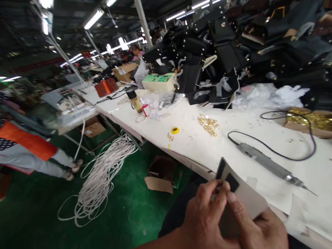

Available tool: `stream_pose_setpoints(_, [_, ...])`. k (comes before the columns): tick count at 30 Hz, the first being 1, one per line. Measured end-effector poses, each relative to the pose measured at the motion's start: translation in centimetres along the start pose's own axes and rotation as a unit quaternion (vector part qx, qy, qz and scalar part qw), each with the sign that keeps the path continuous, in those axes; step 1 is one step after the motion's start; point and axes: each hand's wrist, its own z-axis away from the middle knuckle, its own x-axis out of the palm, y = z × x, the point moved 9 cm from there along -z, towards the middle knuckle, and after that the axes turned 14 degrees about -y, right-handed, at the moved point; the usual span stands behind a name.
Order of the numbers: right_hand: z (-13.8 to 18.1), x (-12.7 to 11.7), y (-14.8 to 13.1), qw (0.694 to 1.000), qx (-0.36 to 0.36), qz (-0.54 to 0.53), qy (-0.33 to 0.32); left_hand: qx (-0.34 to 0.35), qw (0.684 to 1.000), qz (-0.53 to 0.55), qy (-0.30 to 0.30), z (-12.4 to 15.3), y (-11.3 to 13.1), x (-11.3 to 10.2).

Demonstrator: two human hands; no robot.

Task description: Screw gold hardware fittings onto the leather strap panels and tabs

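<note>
Both my hands hold a small flat beige card [248, 197] with a black patch at its near corner, just in front of the white table edge [197, 162]. My left hand [205, 226] pinches the card's lower left with thumb and fingers closed. My right hand [260, 242] grips it from below on the right, thumb pressed on top. An electric screwdriver [272, 165] with a black cord lies on the table beyond the card. A small heap of gold metal fittings [208, 124] rests farther back.
Black bags [227, 46] are piled along the table's far side, with a box of gold parts [313, 120] at right. A yellow tape roll [175, 130] lies mid-table. A coil of white cord [102, 177] and a cardboard box [162, 171] lie on the green floor. A person [10, 138] is at left.
</note>
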Motion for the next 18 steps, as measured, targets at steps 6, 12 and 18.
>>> stream_pose_setpoints(6, [-1.5, -0.7, 0.9, 0.990, 0.050, -0.105, -0.080, 0.026, 0.998, 0.036, -0.038, -1.9, -1.2, -0.9])
stream_pose_setpoints(12, [-2.8, -2.1, 3.1, 0.963, 0.127, -0.191, -0.144, 0.023, 0.992, 0.117, 0.027, -5.5, -3.2, -0.6])
stream_pose_setpoints(18, [-4.2, -4.3, 4.7, 0.962, 0.157, -0.165, -0.150, -0.083, 0.947, 0.308, -0.034, -8.5, -5.9, 4.1])
